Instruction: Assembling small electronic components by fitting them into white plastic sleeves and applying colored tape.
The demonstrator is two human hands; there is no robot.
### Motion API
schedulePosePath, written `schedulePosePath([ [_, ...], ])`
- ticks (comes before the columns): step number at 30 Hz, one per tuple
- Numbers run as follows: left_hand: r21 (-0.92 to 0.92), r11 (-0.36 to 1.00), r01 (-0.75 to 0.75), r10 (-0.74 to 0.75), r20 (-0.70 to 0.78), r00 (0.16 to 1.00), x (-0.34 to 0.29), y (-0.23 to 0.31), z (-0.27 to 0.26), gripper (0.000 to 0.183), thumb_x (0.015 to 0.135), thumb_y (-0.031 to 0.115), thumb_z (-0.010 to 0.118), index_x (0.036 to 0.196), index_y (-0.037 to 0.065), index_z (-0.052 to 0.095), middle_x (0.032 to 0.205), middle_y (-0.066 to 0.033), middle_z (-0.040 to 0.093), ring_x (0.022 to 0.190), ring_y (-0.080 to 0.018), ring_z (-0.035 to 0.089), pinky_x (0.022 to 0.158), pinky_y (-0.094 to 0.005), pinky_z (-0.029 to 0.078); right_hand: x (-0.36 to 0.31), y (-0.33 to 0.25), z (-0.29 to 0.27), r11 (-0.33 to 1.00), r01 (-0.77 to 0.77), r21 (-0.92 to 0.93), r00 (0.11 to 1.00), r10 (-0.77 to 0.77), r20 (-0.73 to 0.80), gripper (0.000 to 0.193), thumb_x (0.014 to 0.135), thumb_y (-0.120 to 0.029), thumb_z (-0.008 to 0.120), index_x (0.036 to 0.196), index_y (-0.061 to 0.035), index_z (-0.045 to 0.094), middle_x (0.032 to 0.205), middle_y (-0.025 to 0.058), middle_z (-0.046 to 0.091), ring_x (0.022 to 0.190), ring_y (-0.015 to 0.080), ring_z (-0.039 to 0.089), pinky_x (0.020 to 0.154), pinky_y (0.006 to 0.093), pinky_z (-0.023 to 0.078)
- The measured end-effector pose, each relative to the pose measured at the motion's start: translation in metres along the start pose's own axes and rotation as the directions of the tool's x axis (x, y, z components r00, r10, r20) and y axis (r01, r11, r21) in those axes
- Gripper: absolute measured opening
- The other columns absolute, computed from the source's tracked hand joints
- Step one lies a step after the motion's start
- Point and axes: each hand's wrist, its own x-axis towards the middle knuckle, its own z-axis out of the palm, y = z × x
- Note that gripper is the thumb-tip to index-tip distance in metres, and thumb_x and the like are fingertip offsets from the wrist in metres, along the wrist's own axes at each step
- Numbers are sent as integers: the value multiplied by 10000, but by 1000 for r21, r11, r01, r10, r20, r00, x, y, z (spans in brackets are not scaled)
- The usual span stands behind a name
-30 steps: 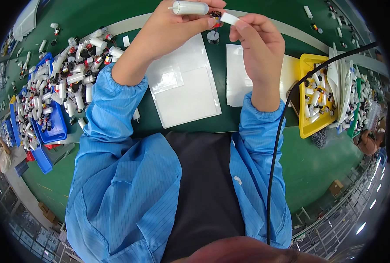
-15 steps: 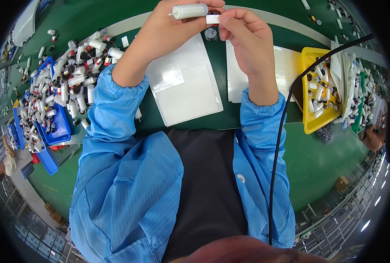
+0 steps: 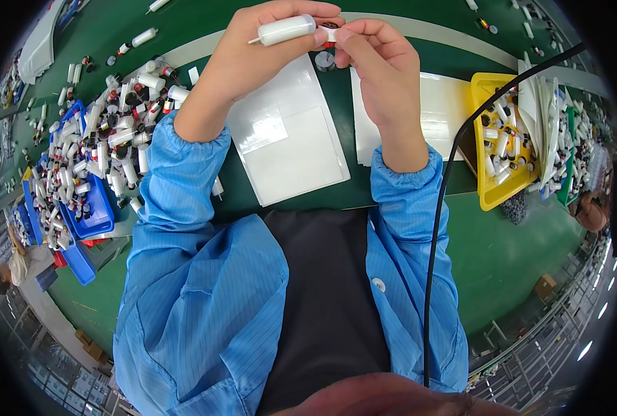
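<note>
My left hand [image 3: 253, 55] grips a white cylindrical tube [image 3: 285, 30] lying sideways, its thin tip pointing left. My right hand [image 3: 381, 62] pinches a small white cap [image 3: 330, 33] against the tube's right end, thumb and forefinger closed on it. Both hands are raised above the green table [image 3: 204, 24]. Beneath them lie two white sheets, one under my left wrist [image 3: 287, 135] and one to the right [image 3: 436, 107]. A small dark round part [image 3: 324, 61] rests on the table between the sheets.
A heap of white tubes with red and black ends [image 3: 107, 132] fills the left side, spilling over blue trays [image 3: 97, 208]. A yellow bin [image 3: 492, 197] with more tubes stands at the right beside stacked white sheets [image 3: 537, 111]. A black cable [image 3: 440, 229] crosses my right sleeve.
My right hand has brought the small white cap up to the tube's end; one second ago cap and tube were apart. Both hands have shifted slightly.
</note>
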Motion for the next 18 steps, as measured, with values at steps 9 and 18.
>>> schedulePosePath([
  [9, -587, 799, 130, -82, 108, 991, -2, -6, 2, 404, 923, -24, 660, 1309, -88, 563, 1199, -182, 676, 1044, -238, 674, 895, -320, 563, 4, 14, -9, 757, -421, 499, 885, 221, 410, 256, 972, -202, 637, 1184, -58, 625, 1042, 14, 621, 892, 103, 533, 753, 299, 443],
  [18, -562, 816, 137, -154, 17, 988, 12, 2, -42, 321, 930, 0, 663, 1241, -34, 588, 1084, -129, 707, 947, -200, 708, 836, -304, 593, -13, 1, -25, 943, -7, 333, 990, 54, -131, 99, 980, -155, 600, 952, -62, 585, 859, 17, 595, 725, 100, 521, 650, 247, 426],
])
